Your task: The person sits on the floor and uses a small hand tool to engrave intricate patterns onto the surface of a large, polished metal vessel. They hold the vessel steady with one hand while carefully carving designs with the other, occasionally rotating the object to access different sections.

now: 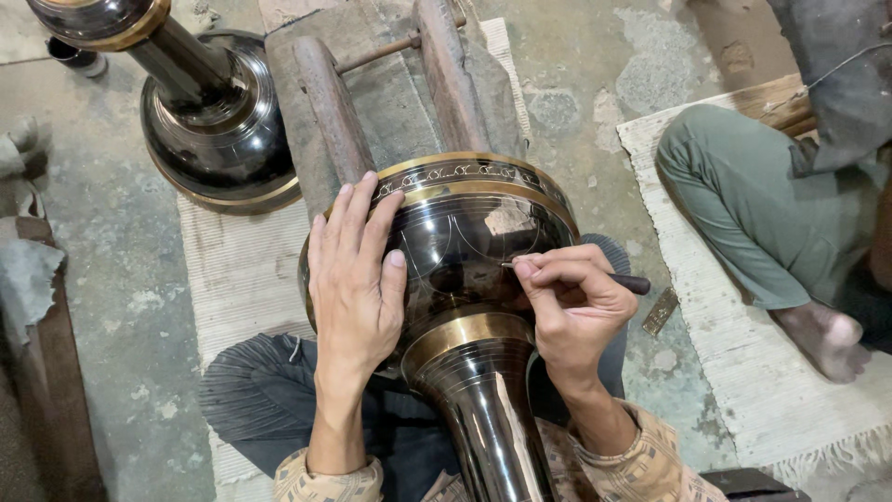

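Note:
A large black-and-brass metal vase (462,244) lies on its side across my lap, its neck pointing toward me and its engraved brass rim resting against a wooden stand (372,93). My left hand (354,279) lies flat on the vase's left side, fingers spread. My right hand (571,302) is closed around a thin dark engraving tool (624,281). The tool's tip touches the black body of the vase, where fine curved lines are scratched.
A second black-and-brass vase (209,116) stands at the upper left on the concrete floor. Another person sits cross-legged at the right on a pale woven mat (743,372), knee (715,177) and bare foot (827,339) showing. A small metal piece (661,311) lies beside the mat.

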